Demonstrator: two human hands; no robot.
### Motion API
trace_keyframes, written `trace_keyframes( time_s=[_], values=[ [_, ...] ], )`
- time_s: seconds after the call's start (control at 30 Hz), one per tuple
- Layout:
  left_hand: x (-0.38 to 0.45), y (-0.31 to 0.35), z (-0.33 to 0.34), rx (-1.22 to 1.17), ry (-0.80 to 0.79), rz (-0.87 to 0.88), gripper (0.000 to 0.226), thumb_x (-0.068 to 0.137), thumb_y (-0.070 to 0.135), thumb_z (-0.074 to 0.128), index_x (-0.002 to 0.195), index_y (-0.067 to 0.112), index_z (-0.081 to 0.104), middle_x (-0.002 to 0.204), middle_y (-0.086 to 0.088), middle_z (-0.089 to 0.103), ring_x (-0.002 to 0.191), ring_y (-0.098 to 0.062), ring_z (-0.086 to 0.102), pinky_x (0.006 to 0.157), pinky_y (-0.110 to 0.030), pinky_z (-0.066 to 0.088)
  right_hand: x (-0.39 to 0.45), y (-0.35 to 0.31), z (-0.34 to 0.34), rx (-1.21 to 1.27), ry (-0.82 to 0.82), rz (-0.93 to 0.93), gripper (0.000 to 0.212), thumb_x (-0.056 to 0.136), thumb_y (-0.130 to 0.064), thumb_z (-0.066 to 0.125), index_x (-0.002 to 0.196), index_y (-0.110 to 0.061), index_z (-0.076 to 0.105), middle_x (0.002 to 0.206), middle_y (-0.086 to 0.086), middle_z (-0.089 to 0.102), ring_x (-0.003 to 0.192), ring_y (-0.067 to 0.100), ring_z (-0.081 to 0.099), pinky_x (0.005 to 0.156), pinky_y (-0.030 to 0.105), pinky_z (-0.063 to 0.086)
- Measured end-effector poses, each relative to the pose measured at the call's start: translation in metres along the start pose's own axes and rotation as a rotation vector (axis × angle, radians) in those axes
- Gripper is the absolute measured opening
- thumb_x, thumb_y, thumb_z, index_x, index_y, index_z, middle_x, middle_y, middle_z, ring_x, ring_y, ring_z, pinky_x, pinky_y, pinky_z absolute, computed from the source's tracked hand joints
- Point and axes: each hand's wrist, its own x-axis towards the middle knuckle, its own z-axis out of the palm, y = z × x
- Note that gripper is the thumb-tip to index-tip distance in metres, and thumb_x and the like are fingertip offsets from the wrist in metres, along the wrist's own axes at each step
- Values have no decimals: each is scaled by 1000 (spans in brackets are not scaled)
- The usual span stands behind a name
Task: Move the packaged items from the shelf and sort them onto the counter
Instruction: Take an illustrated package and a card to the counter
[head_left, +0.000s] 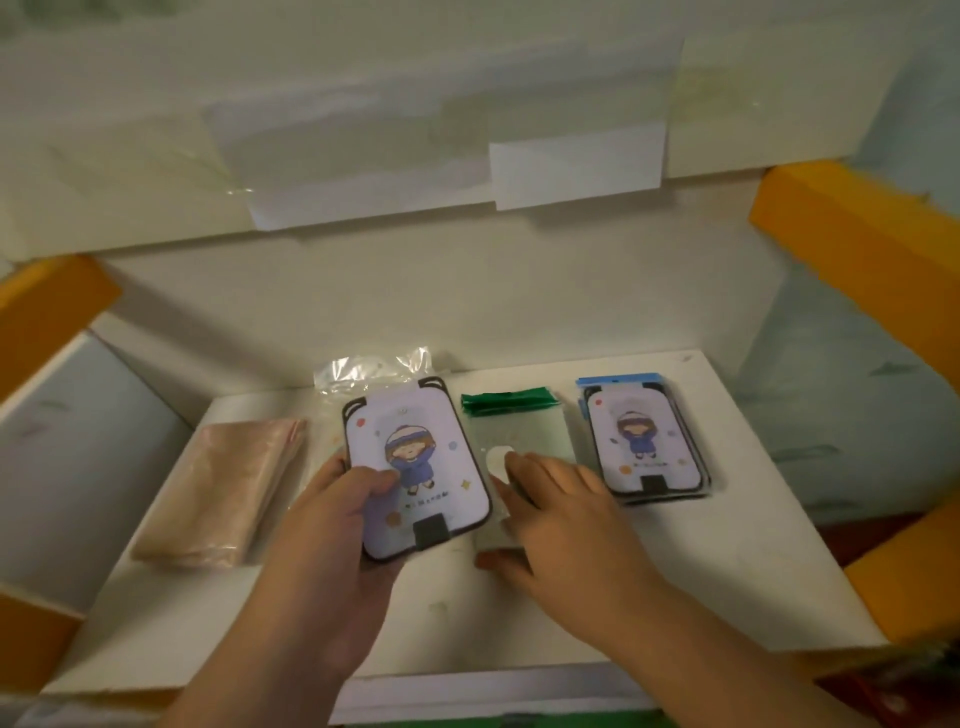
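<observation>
The left hand (332, 525) gripped a cartoon-printed packaged item (418, 467) from below, thumb curled over its face, holding it tilted just above the white worktop (727, 571). The right hand (566, 525) lay with fingers fairly straight on the green-topped packet stack (519, 441), thumb tucked at the stack's near edge; whether it was pressing or starting to lift, I cannot tell.

Risks, as I judge them: the held item's loose clear wrapper trailed behind and could snag the green stack beside it, and the slick sleeves under the right hand could slide apart if pushed sideways. The matching cartoon pile (647, 447) sat just beside the green stack, so a careless nudge might mix the sorted groups.

A pink-tan bag bundle (223, 493) lay to the left, apart from the rest. The open room was mostly toward the near edge of the worktop and its right corner. The back wall closed in behind the packets, and orange beams (857, 234) framed both sides.
</observation>
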Motion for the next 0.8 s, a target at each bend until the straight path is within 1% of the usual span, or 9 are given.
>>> trace_keyframes(
  time_s=[0.1, 0.2, 0.3, 0.37, 0.47, 0.53, 0.63, 0.7, 0.8],
  values=[
    [-1, -3, 8, 35, 43, 12, 38, 87, 2, 46, 114, 16, 68, 105, -8, 76, 79, -20, 72, 65, -33, 57, -4, 5, -6, 58, -10, -47, 66, 80, -63, 59, 133, -24, 49, 140, 4, 53, 132, 28, 47, 104, 45, 45],
    [2, -5, 20, 59, 61, -15, 37, 87, 4, 47, 117, 11, 67, 107, -13, 74, 81, -22, 70, 70, -35, 54, -15, 16, -23, 228, 35, -38, 66, 84, -64, 56, 139, -28, 47, 146, -7, 46, 134, 15, 41, 110, 33, 36],
    [12, -8, 41, 120, 38, -33, 32, 90, 3, 46, 113, 12, 66, 104, -12, 75, 85, -25, 71, 75, -39, 55, -37, 35, -40, 266, 140, 19, 51, 89, -64, 49, 128, -31, 54, 126, -16, 54, 115, 7, 50, 97, 26, 44],
    [21, -14, 60, 179, 9, -52, 33, 91, 2, 46, 115, 13, 66, 104, -13, 76, 87, -28, 72, 78, -42, 54, -55, 53, -48, 274, 181, 130, 48, 88, -66, 46, 123, -33, 55, 117, -19, 55, 107, 5, 52, 90, 24, 46],
    [36, -32, 94, 253, -55, -91, 33, 92, 0, 48, 119, 12, 64, 98, -14, 76, 79, -32, 69, 64, -38, 49, -79, 76, -58, 242, 224, 256, 47, 86, -64, 48, 123, -36, 53, 118, -22, 53, 109, 4, 51, 91, 21, 45],
    [44, -47, 117, 296, -110, -131, 33, 93, -1, 48, 115, 17, 65, 98, -10, 76, 79, -29, 72, 58, -34, 53, -92, 85, -68, 237, 235, 314, 43, 86, -58, 54, 124, -36, 54, 117, -22, 53, 109, 4, 50, 92, 23, 45],
    [52, -68, 140, 393, -156, -150, 35, 87, -4, 48, 102, 25, 64, 104, -10, 75, 93, -32, 72, 74, -41, 61, -106, 89, -79, 200, 228, 381, 39, 87, -52, 59, 123, -37, 55, 118, -23, 53, 110, 2, 48, 90, 20, 42],
    [57, -78, 146, 483, -167, -126, 37, 79, 3, 50, 104, 27, 64, 104, -6, 75, 96, -32, 72, 86, -51, 59, -114, 91, -83, 176, 229, 410, 36, 87, -50, 61, 121, -37, 56, 119, -22, 54, 111, 3, 49, 88, 18, 40],
    [62, -86, 144, 582, -160, -91, 41, 75, 8, 49, 109, 24, 65, 104, -5, 75, 95, -30, 72, 85, -53, 59, -122, 91, -85, 178, 213, 427, 37, 88, -50, 60, 124, -40, 53, 123, -24, 52, 115, 2, 47, 92, 17, 38]
  ],
)
